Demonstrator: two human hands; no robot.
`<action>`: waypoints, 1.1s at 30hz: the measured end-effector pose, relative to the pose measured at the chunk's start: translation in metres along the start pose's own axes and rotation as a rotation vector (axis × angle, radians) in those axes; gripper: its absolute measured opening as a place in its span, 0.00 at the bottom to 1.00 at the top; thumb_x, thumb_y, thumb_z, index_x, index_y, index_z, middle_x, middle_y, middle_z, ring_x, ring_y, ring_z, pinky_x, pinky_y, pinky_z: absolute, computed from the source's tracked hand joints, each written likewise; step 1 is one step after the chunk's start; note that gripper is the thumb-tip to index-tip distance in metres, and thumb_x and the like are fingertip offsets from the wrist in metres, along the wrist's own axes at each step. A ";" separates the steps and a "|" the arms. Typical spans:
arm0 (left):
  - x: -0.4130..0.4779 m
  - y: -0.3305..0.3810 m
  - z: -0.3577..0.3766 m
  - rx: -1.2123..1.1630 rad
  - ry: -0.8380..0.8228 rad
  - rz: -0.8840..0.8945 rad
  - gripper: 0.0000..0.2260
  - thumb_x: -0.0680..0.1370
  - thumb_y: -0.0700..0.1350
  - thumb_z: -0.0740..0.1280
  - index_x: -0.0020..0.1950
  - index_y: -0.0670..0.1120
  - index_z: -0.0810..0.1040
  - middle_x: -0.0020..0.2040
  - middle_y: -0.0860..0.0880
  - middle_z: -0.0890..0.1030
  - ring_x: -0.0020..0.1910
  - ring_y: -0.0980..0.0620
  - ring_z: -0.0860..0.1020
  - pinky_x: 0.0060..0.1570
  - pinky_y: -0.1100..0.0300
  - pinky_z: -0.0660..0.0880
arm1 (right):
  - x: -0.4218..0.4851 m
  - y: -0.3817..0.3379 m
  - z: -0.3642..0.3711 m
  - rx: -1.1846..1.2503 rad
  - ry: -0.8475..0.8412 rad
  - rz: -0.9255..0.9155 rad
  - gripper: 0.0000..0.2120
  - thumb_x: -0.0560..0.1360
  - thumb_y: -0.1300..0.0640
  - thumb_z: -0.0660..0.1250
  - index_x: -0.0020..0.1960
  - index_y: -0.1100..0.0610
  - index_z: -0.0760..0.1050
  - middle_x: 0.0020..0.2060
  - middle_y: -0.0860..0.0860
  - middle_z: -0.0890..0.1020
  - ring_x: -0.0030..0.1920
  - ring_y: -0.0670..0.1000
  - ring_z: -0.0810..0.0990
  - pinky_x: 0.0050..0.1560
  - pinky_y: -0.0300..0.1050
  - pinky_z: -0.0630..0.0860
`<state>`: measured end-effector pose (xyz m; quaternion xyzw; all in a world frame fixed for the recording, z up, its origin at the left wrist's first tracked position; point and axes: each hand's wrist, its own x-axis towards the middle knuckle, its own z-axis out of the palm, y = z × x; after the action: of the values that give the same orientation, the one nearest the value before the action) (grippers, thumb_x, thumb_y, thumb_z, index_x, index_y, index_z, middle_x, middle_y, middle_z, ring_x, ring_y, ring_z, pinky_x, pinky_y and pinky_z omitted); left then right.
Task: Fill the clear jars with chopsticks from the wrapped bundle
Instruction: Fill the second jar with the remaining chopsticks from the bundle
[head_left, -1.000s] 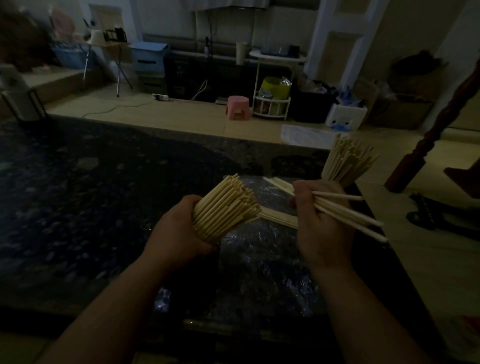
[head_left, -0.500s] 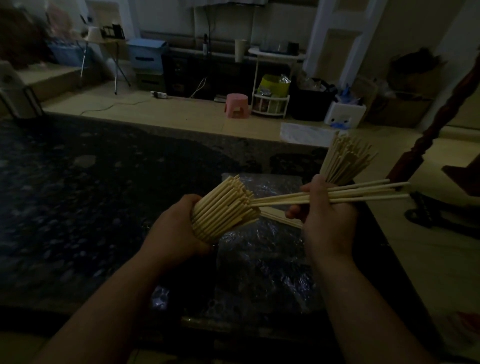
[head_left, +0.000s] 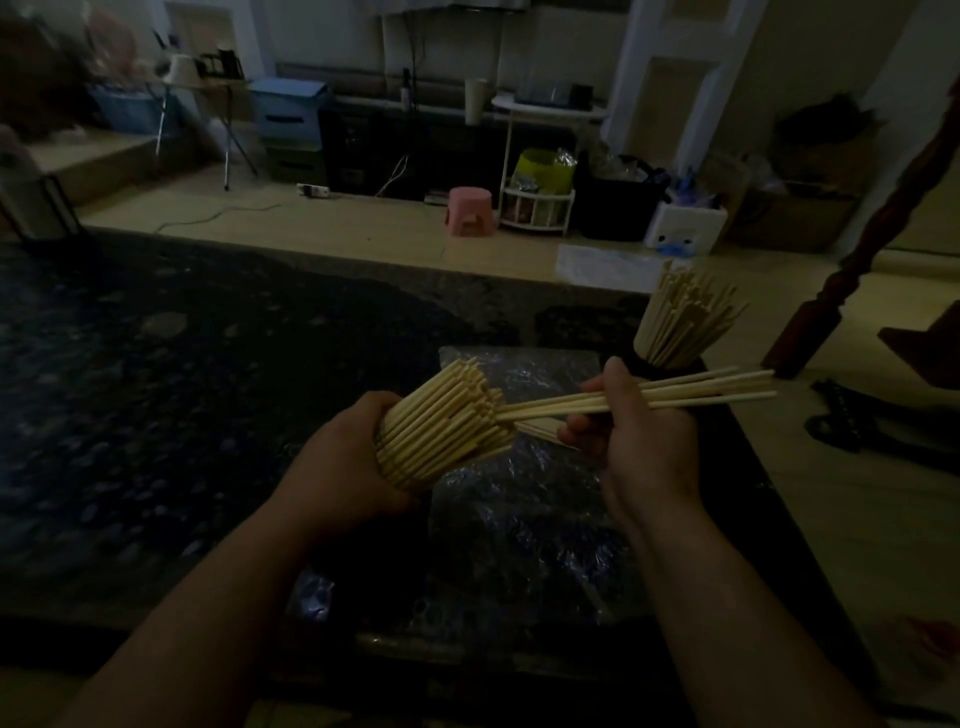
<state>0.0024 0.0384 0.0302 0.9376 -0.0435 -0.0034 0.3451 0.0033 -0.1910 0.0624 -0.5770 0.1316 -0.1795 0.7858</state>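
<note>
My left hand (head_left: 337, 467) grips a thick bundle of pale wooden chopsticks (head_left: 441, 421), its ends pointing up and to the right. My right hand (head_left: 639, 431) pinches several loose chopsticks (head_left: 675, 389) that lie almost level, tips toward the bundle and far ends out to the right. Behind my right hand a jar (head_left: 652, 366), dark and barely visible, stands packed with upright chopsticks (head_left: 680, 317). A few more chopsticks (head_left: 540, 430) lie on the clear plastic wrap (head_left: 519, 499) spread under my hands.
The dark speckled table (head_left: 182, 395) stretches left and back; its right edge runs just past the jar. Beyond it lie a tan floor, a pink stool (head_left: 469, 210), a white rack (head_left: 537, 208) and a dark red post (head_left: 852, 280) at right.
My right hand swung its loose chopsticks from slanting down-right to nearly level and drew them slightly right, out from the bundle. The left hand and bundle stayed put.
</note>
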 end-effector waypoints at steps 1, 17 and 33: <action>0.000 0.000 0.000 -0.006 -0.002 -0.001 0.41 0.60 0.44 0.81 0.67 0.57 0.66 0.53 0.58 0.73 0.51 0.59 0.73 0.42 0.66 0.68 | -0.001 0.001 0.000 0.019 0.001 0.002 0.16 0.80 0.55 0.64 0.36 0.61 0.75 0.21 0.50 0.75 0.22 0.45 0.75 0.25 0.40 0.76; 0.001 0.006 0.007 0.048 -0.039 0.070 0.38 0.60 0.44 0.81 0.66 0.57 0.67 0.53 0.60 0.72 0.52 0.60 0.73 0.44 0.70 0.68 | -0.014 0.023 0.010 -0.434 -0.268 -0.118 0.04 0.78 0.53 0.66 0.45 0.51 0.76 0.32 0.42 0.82 0.33 0.34 0.78 0.32 0.26 0.70; -0.001 0.012 0.010 0.095 -0.051 0.054 0.38 0.59 0.44 0.80 0.66 0.57 0.68 0.51 0.60 0.72 0.52 0.57 0.74 0.46 0.63 0.70 | -0.009 0.018 0.000 -0.589 0.004 -0.310 0.14 0.82 0.51 0.58 0.47 0.57 0.79 0.39 0.52 0.81 0.41 0.51 0.80 0.41 0.46 0.74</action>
<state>0.0001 0.0227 0.0306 0.9509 -0.0776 -0.0157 0.2990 -0.0024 -0.1820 0.0450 -0.7922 0.0898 -0.2523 0.5483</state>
